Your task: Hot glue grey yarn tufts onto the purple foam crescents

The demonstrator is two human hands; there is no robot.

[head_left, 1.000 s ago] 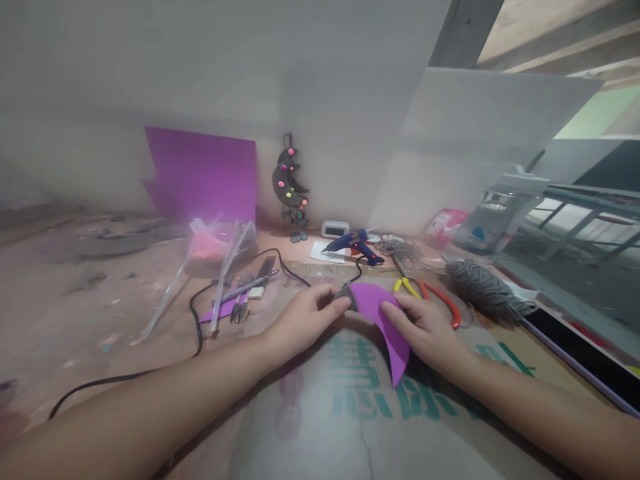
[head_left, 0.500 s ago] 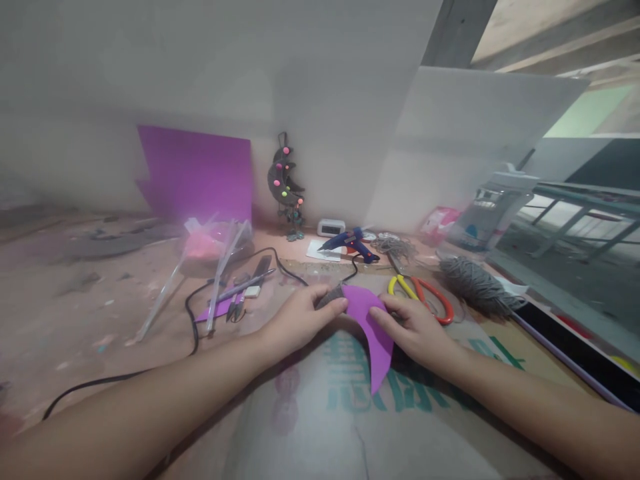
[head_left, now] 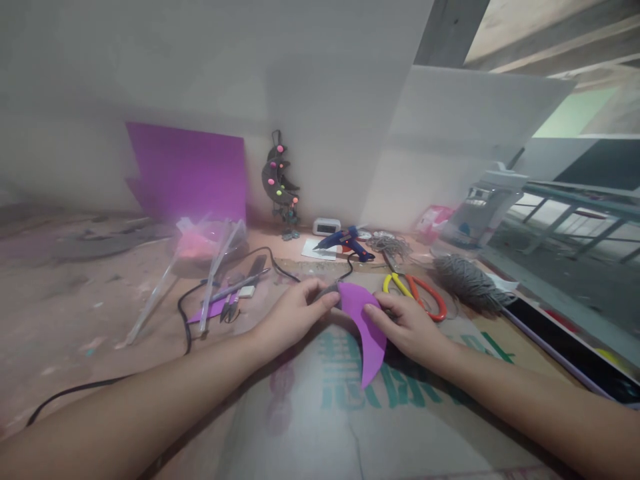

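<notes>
A purple crescent-shaped foam piece (head_left: 367,333) lies on a cardboard sheet (head_left: 350,413) with green print. My left hand (head_left: 293,317) pinches its upper left tip, where a grey layer shows under the purple. My right hand (head_left: 407,327) presses down on the crescent's right edge with curled fingers. Both hands touch the piece.
Yellow and orange scissors (head_left: 417,293) lie just behind my right hand. A blue glue gun (head_left: 345,241) with a black cord, grey yarn (head_left: 467,283), glue sticks (head_left: 215,273), a purple foam sheet (head_left: 190,173) and a finished moon ornament (head_left: 280,183) stand along the wall.
The whole scene has shifted slightly left in view. My hands have kept hold of the crescent, which has turned a little so its lower tip points more straight down.
</notes>
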